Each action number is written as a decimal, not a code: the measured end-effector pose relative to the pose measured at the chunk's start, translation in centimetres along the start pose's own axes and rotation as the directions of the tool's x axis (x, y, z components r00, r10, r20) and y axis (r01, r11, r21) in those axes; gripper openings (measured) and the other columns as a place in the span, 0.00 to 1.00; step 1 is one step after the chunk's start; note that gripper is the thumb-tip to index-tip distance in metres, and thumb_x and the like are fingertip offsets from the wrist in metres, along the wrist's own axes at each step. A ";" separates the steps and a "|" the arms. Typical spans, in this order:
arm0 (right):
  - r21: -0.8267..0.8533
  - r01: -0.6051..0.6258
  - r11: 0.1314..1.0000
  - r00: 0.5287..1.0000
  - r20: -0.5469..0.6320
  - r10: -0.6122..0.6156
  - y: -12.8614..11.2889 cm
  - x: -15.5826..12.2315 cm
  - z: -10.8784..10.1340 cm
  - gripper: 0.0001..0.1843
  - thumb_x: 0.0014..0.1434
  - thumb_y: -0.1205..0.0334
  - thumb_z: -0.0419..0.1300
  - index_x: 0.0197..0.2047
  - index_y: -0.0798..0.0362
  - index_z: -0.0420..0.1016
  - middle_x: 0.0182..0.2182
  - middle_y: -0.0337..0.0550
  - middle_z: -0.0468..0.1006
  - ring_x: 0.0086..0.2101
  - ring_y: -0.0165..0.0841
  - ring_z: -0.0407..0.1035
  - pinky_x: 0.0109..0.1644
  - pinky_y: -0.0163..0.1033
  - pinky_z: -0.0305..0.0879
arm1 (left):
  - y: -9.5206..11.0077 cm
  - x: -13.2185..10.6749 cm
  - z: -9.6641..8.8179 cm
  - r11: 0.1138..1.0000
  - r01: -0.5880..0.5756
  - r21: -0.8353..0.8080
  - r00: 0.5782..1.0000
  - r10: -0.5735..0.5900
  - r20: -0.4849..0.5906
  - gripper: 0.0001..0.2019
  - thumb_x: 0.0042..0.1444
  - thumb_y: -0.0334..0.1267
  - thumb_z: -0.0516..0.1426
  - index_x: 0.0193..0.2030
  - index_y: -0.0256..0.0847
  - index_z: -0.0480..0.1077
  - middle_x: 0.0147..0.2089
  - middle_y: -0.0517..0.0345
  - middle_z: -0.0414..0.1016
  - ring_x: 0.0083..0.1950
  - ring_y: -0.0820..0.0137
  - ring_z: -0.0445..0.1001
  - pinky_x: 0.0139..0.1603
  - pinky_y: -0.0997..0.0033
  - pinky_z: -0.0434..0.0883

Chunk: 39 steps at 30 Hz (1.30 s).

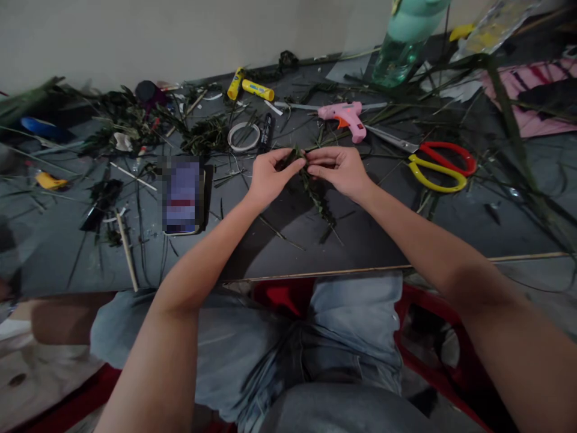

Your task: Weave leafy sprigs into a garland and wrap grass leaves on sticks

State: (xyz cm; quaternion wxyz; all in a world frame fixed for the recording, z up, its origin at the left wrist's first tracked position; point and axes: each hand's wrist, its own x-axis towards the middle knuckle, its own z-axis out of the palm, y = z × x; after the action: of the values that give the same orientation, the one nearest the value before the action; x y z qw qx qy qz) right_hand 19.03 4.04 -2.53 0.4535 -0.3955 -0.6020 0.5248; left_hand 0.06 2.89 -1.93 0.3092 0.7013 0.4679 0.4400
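Note:
Both of my hands meet over the middle of the dark table, on a green plaited leaf strip point(316, 195). The fingers of my left hand point(273, 178) pinch its upper end. From the other side, my right hand point(341, 169) holds the same end, thumb and fingertips pressed together. The strip's lower part trails toward the table's front edge, with thin loose ends. Just behind my hands lie a black marker point(266, 131) and a pink glue gun point(343, 117). Scissors with red and yellow handles point(439, 168) rest to the right of my right hand.
A phone point(183, 195) lies left of my hands, near a roll of tape point(244, 137). Yellow glue sticks point(258, 90) and a green bottle point(402, 51) stand or lie at the back. Leaf scraps and a wooden stick point(127, 249) litter the table point(270, 258). Another person sits at left.

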 end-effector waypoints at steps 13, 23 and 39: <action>-0.091 -0.029 0.995 0.999 0.028 0.032 -0.7 -0.2 0.0 0.20 0.48 0.47 0.75 0.33 0.55 0.78 0.28 0.43 0.76 0.29 0.30 0.71 0.32 0.38 0.72 | -0.4 -0.5 -0.7 0.997 0.056 -0.059 0.996 -0.060 -0.067 0.22 0.57 0.60 0.62 0.40 0.42 0.80 0.37 0.55 0.83 0.41 0.66 0.81 0.40 0.67 0.78; -0.021 -0.001 1.000 1.000 -0.011 0.000 0.8 0.2 0.6 0.36 0.35 0.36 0.77 0.40 0.53 0.78 0.37 0.44 0.79 0.35 0.33 0.74 0.34 0.38 0.75 | 0.8 -1.1 -0.9 0.994 -0.010 0.108 0.996 0.001 0.087 0.29 0.64 0.65 0.50 0.32 0.43 0.78 0.30 0.58 0.80 0.35 0.68 0.78 0.40 0.67 0.78; -0.054 -0.013 0.998 0.999 -0.030 0.011 2.2 0.7 0.3 0.29 0.45 0.45 0.76 0.43 0.55 0.78 0.37 0.45 0.79 0.31 0.33 0.73 0.34 0.46 0.78 | 3.5 -2.6 -15.9 0.030 0.535 0.844 0.637 -0.671 -0.380 0.46 0.56 0.54 0.57 0.68 0.08 0.58 0.71 0.11 0.55 0.74 0.32 0.56 0.70 0.41 0.61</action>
State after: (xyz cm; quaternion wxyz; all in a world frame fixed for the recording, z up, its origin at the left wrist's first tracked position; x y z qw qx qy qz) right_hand 18.59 4.92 -4.62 0.4484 -0.4190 -0.6068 0.5052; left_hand -13.49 -0.51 6.86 0.0468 0.5024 0.8553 -0.1180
